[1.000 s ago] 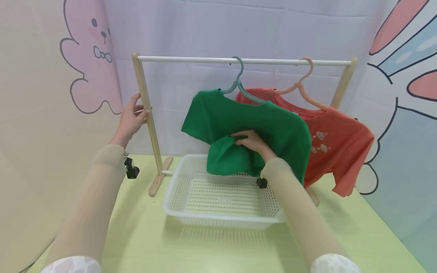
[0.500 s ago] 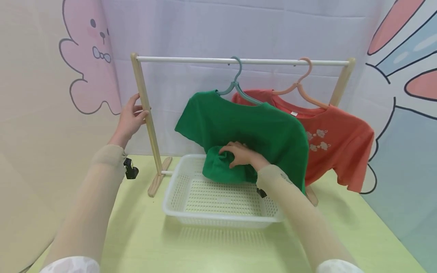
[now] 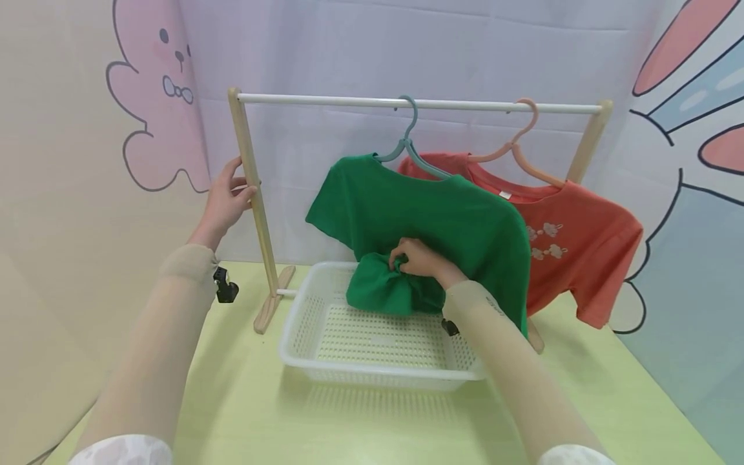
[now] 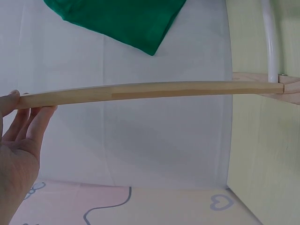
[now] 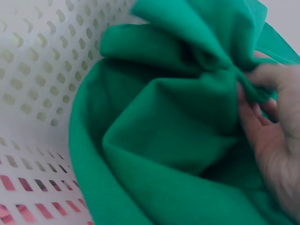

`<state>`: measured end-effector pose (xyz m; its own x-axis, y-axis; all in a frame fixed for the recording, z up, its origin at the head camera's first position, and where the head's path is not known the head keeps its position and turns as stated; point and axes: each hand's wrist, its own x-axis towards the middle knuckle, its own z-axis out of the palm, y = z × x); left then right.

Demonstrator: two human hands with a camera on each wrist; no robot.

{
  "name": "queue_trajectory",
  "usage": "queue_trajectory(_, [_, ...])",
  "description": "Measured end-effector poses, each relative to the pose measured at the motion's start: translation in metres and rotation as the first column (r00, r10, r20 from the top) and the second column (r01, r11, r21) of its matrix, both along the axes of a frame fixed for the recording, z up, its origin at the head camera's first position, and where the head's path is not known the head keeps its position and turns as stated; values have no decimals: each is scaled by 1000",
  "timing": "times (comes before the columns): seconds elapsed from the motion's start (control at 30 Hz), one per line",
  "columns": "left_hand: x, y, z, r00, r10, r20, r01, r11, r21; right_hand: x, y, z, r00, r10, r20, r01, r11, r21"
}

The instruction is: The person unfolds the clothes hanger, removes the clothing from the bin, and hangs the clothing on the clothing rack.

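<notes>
In the head view a green T-shirt (image 3: 430, 206) hangs on a teal hanger (image 3: 409, 135) from the rack's white bar, its lower part bunched over the basket. My right hand (image 3: 423, 259) pinches the bunched cloth between thumb and fingers; in the right wrist view the green cloth (image 5: 173, 126) gathers in folds at the fingertips. My left hand (image 3: 227, 197) holds the rack's left wooden post (image 3: 254, 174), with the thumb on one side and fingers on the other, as the left wrist view shows. Beneath the shirt sits a white perforated basket (image 3: 380, 373).
A coral T-shirt (image 3: 599, 239) on a peach hanger (image 3: 526, 123) hangs at the right, partly behind the green one. The rack's wooden foot (image 3: 273, 303) stands left of the basket on the pale yellow table (image 3: 244, 400). Printed cloth surrounds the back and sides.
My right hand has gone from loosely spread fingers on the green T-shirt to pinching it, and the bunched cloth sits lower than a second ago. The left hand stays on the post.
</notes>
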<state>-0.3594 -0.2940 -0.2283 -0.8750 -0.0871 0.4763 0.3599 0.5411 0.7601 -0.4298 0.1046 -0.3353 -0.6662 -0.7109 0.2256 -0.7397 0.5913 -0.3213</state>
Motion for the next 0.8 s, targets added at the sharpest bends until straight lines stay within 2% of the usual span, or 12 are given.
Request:
queue_trajectory(0.17, [-1, 0, 0, 1000, -4, -5, 4, 1000, 8, 6, 2, 0, 997, 30, 67, -26, 998, -61])
queue_trajectory(0.4, [1, 0, -1, 1000, -13, 8, 13, 1000, 5, 7, 2, -4, 999, 24, 32, -22, 998, -62])
queue_trajectory(0.53, [0, 0, -1, 1000, -12, 8, 12, 1000, 6, 8, 3, -6, 998, -37, 49, 39, 999, -36])
queue_trajectory(0.7, [0, 0, 0, 1000, -12, 9, 12, 1000, 7, 10, 6, -7, 987, -160, 8, 159, 984, 84])
queue_trajectory(0.8, [0, 1, 0, 1000, -15, 5, 15, 1000, 14, 10, 8, -7, 985, -174, -5, 173, 979, 105])
